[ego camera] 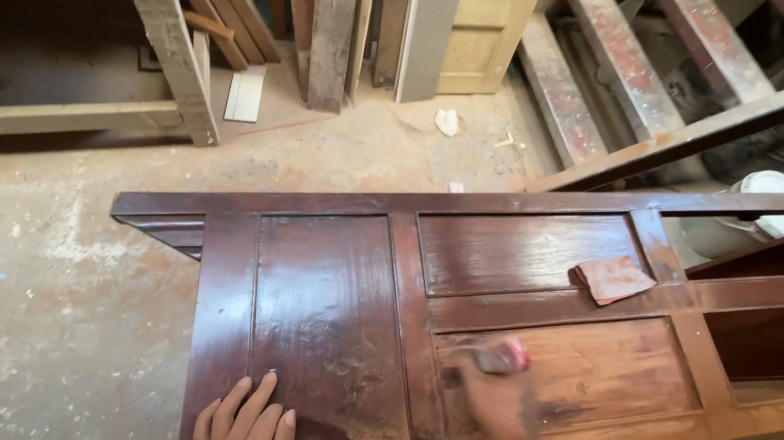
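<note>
A stained wooden door [463, 290] lies flat across the near right, where the right hand [502, 398] holds a blurred reddish pad [501, 355] in closed fingers on a pale panel, the left hand [245, 431] presses flat with fingers spread, sandpaper [613, 278] farther right

Far left we see a dusty, rough wooden table [170, 29]; wooden planks [332, 21] lean behind it, and a white plastic bucket [769, 189] sits far right.
</note>
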